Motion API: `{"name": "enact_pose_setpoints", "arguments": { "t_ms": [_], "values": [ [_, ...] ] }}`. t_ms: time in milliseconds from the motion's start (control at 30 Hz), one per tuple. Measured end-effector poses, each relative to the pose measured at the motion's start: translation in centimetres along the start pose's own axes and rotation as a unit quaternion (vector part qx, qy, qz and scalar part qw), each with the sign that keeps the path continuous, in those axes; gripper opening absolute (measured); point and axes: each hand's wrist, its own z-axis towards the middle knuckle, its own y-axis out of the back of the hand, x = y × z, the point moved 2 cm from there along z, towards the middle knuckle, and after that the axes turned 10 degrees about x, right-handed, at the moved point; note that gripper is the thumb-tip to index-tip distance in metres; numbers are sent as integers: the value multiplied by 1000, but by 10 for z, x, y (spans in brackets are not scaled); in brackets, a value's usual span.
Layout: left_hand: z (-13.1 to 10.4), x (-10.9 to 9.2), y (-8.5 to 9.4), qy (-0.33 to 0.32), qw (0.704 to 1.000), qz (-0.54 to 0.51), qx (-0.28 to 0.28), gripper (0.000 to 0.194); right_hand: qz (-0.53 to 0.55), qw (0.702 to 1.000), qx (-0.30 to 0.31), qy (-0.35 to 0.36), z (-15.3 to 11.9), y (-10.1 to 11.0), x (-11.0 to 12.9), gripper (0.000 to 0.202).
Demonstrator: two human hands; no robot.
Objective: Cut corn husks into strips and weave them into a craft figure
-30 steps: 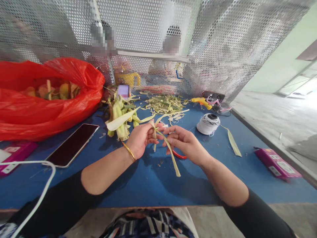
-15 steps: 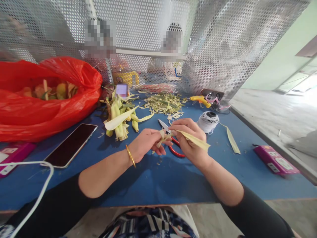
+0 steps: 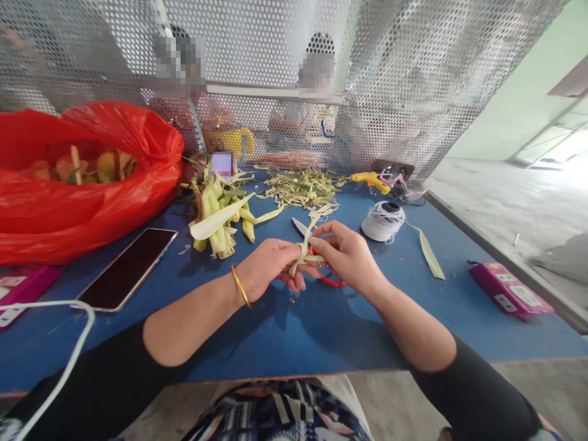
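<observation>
Between my two hands is a folded piece of pale corn husk (image 3: pixel 304 256), its strips crossing, with one strip pointing up and away. My left hand (image 3: pixel 274 264), a gold bangle at its wrist, pinches the husk from the left. My right hand (image 3: pixel 350 256) closes its thumb and fingers on the husk's right side. Beneath the hands lie red-handled scissors (image 3: pixel 331 282), their blades pointing away and partly hidden. Beyond my left hand rests a bundle of corn husks (image 3: pixel 214 217). A heap of husk trimmings (image 3: pixel 303 188) lies farther back.
At the left are a red plastic bag (image 3: pixel 92 208), a phone (image 3: pixel 126 269) and a white cable (image 3: pixel 78 349). To the right lie a white thread spool (image 3: pixel 383 222), a yellow glue gun (image 3: pixel 371 180), glasses (image 3: pixel 404 184) and a purple box (image 3: pixel 509 288). A perforated screen (image 3: pixel 257 55) stands behind.
The long husk strip that lay back over my right hand now points up and away from me, crossing the folded piece. My right hand has turned and its fingers have shifted their grip.
</observation>
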Motion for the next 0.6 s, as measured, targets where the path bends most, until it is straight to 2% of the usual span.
{"name": "enact_pose_setpoints", "arguments": {
  "t_ms": [133, 200, 267, 400, 600],
  "values": [
    [2, -4, 10, -10, 995, -75, -57, 21, 113, 983, 131, 64, -1, 11, 9, 22],
    [3, -5, 12, -6, 994, -87, -65, 21, 120, 968, 190, 111, -3, 13, 13, 24],
    [3, -5, 12, 0, 994, -85, -67, 22, 99, 961, 207, 156, -4, 12, 15, 23],
    [2, -3, 10, 8, 996, -71, -53, 24, 59, 961, 126, 238, -4, 10, 14, 18],
    [2, -2, 9, 30, 997, -49, -53, 24, 124, 961, -40, 246, -3, 13, 11, 21]
  ]
}}
